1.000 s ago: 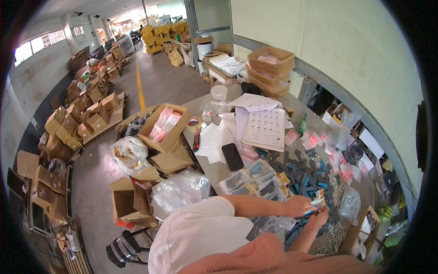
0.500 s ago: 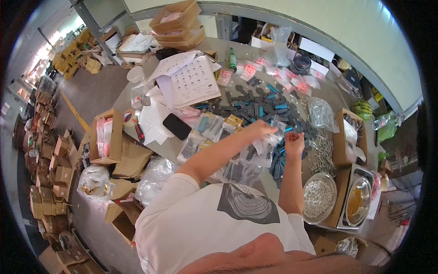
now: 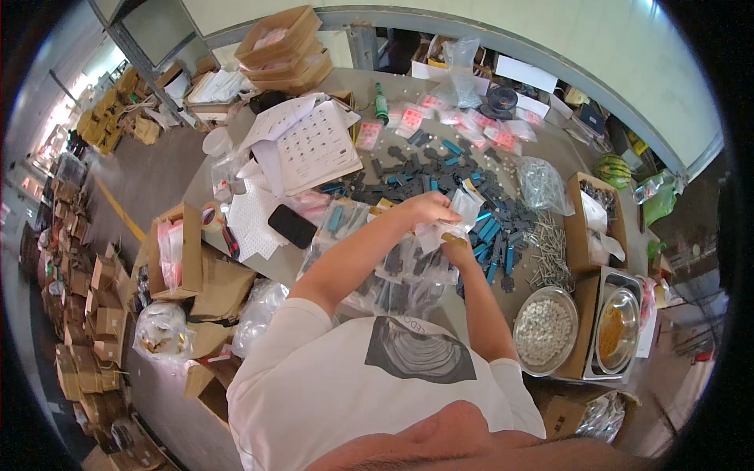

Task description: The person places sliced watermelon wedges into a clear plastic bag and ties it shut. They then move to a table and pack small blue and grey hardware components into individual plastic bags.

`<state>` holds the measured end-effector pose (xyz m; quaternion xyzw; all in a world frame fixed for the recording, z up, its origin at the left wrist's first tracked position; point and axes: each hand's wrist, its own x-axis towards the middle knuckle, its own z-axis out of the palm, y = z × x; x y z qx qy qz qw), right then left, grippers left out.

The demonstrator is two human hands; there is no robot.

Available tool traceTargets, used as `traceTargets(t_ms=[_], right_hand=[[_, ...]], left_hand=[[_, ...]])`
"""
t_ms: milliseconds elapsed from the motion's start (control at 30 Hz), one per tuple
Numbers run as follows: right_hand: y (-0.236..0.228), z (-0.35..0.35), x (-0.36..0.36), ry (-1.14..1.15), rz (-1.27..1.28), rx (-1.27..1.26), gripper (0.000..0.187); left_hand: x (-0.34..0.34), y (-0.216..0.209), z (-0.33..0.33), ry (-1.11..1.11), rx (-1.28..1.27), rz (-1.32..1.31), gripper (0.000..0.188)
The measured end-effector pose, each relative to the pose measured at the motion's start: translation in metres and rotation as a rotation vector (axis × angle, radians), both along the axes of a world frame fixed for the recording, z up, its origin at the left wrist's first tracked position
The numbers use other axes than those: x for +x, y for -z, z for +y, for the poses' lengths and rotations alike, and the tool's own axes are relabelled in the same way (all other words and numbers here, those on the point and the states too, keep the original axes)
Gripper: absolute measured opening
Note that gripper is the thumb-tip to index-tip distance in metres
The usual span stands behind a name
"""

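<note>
A small clear plastic bag [image 3: 466, 207] is pinched in the closed fingers of my left hand [image 3: 429, 210], above the middle of the table. Close below it, my right hand [image 3: 459, 251] is curled at the bag's lower part, with a yellowish bit showing at its fingertips; what it holds is unclear. Under my forearms lie several filled clear bags [image 3: 385, 271] with dark parts inside. Just beyond my hands spreads a loose heap of dark grey and blue plastic parts [image 3: 440, 173].
Right of the heap lie loose screws [image 3: 551, 251], a metal bowl [image 3: 562, 361] of white pieces and a cardboard box [image 3: 577, 224]. To the left are a black phone [image 3: 291, 226] and printed sheets [image 3: 318, 149]. A green bottle [image 3: 381, 104] stands at the back.
My right hand has moved left from beside the heap to the bag in my left hand. My left hand has shifted slightly left and up. The whole view has shifted a little.
</note>
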<state>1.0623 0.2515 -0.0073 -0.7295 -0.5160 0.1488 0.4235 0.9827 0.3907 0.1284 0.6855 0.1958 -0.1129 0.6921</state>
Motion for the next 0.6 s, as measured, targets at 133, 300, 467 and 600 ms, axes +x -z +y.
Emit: traceTargets(t_ms=[133,300,467,600], right_hand=[[0.012,0.011,0.003,-0.047,-0.096,-0.127,0.027],[0.016,0.003,0.003,-0.022,0.008,0.011,0.030],[-0.043,-0.011,-0.018,0.324,0.204,-0.037,0.026],[-0.045,-0.031,-0.008,0.300,0.664,0.326,0.017]], left_hand=[[-0.004,-0.007,0.001,-0.006,0.142,0.038,0.039],[-0.010,0.006,0.008,-0.026,0.015,-0.035,0.042],[-0.010,0.015,0.011,-0.097,0.018,-0.066,0.030],[-0.012,0.010,0.003,-0.126,0.095,-0.177,0.019]])
